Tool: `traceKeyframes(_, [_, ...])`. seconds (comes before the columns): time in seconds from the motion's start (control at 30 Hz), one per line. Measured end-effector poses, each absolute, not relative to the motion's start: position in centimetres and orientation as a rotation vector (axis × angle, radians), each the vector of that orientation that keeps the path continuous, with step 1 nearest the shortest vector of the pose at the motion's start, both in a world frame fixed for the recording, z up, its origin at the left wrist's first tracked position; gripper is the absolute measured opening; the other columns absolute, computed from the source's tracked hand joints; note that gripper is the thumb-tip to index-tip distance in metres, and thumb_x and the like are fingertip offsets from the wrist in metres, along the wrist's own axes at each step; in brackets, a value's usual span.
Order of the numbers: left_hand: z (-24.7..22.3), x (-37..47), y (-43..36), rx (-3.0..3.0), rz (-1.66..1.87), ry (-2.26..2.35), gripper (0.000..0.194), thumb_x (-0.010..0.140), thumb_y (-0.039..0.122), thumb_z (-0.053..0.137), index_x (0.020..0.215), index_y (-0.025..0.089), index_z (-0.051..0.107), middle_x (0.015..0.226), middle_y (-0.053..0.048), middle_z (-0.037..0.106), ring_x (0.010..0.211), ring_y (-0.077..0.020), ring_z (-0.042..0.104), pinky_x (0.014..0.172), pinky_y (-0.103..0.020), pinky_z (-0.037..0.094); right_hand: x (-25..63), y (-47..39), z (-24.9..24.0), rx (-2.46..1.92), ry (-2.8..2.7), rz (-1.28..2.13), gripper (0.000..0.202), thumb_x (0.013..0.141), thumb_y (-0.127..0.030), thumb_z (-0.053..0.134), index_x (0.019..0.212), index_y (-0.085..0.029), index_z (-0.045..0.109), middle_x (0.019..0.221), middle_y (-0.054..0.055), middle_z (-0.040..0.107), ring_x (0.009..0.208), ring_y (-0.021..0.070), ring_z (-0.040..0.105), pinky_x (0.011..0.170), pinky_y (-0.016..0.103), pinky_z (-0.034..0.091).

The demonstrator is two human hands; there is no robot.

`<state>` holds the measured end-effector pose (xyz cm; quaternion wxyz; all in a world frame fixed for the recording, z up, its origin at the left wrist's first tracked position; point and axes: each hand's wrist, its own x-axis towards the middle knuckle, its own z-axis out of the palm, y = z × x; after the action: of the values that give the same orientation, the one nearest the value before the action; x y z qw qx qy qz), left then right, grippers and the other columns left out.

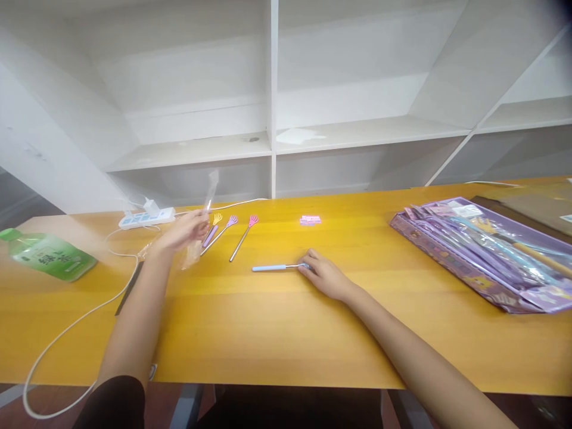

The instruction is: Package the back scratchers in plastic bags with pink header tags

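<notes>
My left hand (185,231) is closed around a long clear plastic sleeve (211,187), which sticks out above and below the fist. On the table, my right hand (328,279) has its fingers closed over the head end of a back scratcher with a light blue handle (269,268); the handle points left and the head is mostly covered. Just right of my left hand lie three more back scratchers, with a yellow claw head (217,218), a purple claw head (232,221) and a pink claw head (253,221).
A purple display box (451,277) of wrapped back scratchers stands at the right, by a cardboard box (522,214). Small pink cards (310,220) lie at the back. On the left are a green bottle (53,255), a power strip (149,219) and a looping white cable (74,322). White shelves (357,134) rise behind.
</notes>
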<state>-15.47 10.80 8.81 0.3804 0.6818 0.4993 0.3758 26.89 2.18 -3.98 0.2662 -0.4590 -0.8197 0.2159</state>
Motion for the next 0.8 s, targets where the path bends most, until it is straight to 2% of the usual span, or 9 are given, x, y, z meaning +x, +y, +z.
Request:
traceKeyframes(0.1, [8.1,-9.3,9.2,1.406,1.090,1.020,0.041,0.088,0.048,0.074,0.116,0.020,0.061,0.073,0.004,0.046,0.058,-0.0086,0.040,0.053,-0.024,0.032,26.7,1.8,-3.5,-1.219,-2.247,0.466,0.022,0.105,-0.039,0.052,0.103,-0.025,0.069,0.107,0.010,0.063,0.102,0.0273,0.059,0.093,0.045,0.050])
traceKeyframes(0.2, [5.7,-4.1,7.7,1.213,1.228,0.942,0.051,0.078,0.048,0.086,0.113,0.020,0.061,0.081,0.004,0.053,0.060,-0.0067,0.044,0.054,-0.022,0.035,25.5,1.0,-3.0,-1.204,-2.205,0.361,0.028,0.102,-0.041,0.059,0.125,-0.027,0.066,0.117,0.013,0.064,0.111,0.0323,0.057,0.097,0.052,0.046])
traceKeyframes(0.33, [2.0,-0.2,5.4,1.056,1.329,0.920,0.053,0.072,0.051,0.092,0.104,0.021,0.061,0.072,0.006,0.050,0.058,-0.0073,0.043,0.054,-0.023,0.035,22.5,-0.7,-2.9,-0.984,-2.224,0.642,0.049,0.099,-0.046,0.065,0.144,-0.028,0.055,0.106,0.009,0.067,0.097,0.0267,0.062,0.090,0.043,0.051])
traceKeyframes(0.47, [0.7,1.2,3.6,0.956,1.262,0.947,0.046,0.075,0.051,0.090,0.091,0.021,0.058,0.071,0.005,0.051,0.059,-0.0089,0.045,0.056,-0.025,0.036,20.3,-1.9,-3.6,-0.807,-2.312,0.766,0.024,0.106,-0.045,0.057,0.115,-0.027,0.070,0.098,0.006,0.070,0.091,0.0227,0.064,0.083,0.036,0.053])
traceKeyframes(0.53, [1.3,1.2,3.4,0.912,1.286,0.924,0.043,0.078,0.049,0.088,0.088,0.020,0.057,0.069,0.006,0.049,0.058,-0.0086,0.044,0.056,-0.025,0.036,19.7,-2.1,-4.1,-0.757,-2.344,0.699,0.031,0.111,-0.038,0.046,0.104,-0.026,0.073,0.097,0.007,0.072,0.095,0.0221,0.067,0.087,0.036,0.053])
traceKeyframes(0.6, [2.7,0.8,3.6,0.872,1.399,0.859,0.042,0.079,0.045,0.088,0.087,0.020,0.056,0.069,0.006,0.048,0.059,-0.0077,0.044,0.057,-0.023,0.036,19.2,-2.3,-4.5,-0.732,-2.383,0.612,0.034,0.111,-0.036,0.043,0.103,-0.026,0.075,0.098,0.007,0.074,0.097,0.0221,0.069,0.091,0.037,0.054])
traceKeyframes(0.67, [4.3,0.2,3.9,0.870,1.526,0.795,0.041,0.078,0.040,0.090,0.086,0.019,0.056,0.071,0.006,0.049,0.062,-0.0071,0.045,0.059,-0.021,0.038,18.8,-2.6,-4.6,-0.702,-2.418,0.571,0.031,0.111,-0.035,0.045,0.121,-0.029,0.073,0.111,0.007,0.076,0.108,0.0230,0.070,0.097,0.039,0.054])
traceKeyframes(0.73, [5.6,-0.4,4.0,0.898,1.579,0.775,0.040,0.079,0.038,0.090,0.084,0.019,0.055,0.070,0.007,0.048,0.061,-0.0065,0.044,0.058,-0.020,0.037,18.5,-3.0,-4.6,-0.652,-2.429,0.595,0.040,0.111,-0.030,0.042,0.148,-0.030,0.059,0.130,0.008,0.073,0.122,0.0233,0.067,0.106,0.041,0.052])
traceKeyframes(0.8, [6.1,-0.7,3.9,0.918,1.570,0.782,0.039,0.079,0.038,0.089,0.084,0.019,0.055,0.068,0.007,0.046,0.058,-0.0064,0.041,0.056,-0.020,0.036,18.6,-3.2,-4.4,-0.650,-2.374,0.685,0.050,0.111,-0.027,0.038,0.161,-0.030,0.042,0.141,0.009,0.068,0.129,0.0231,0.063,0.111,0.043,0.049])
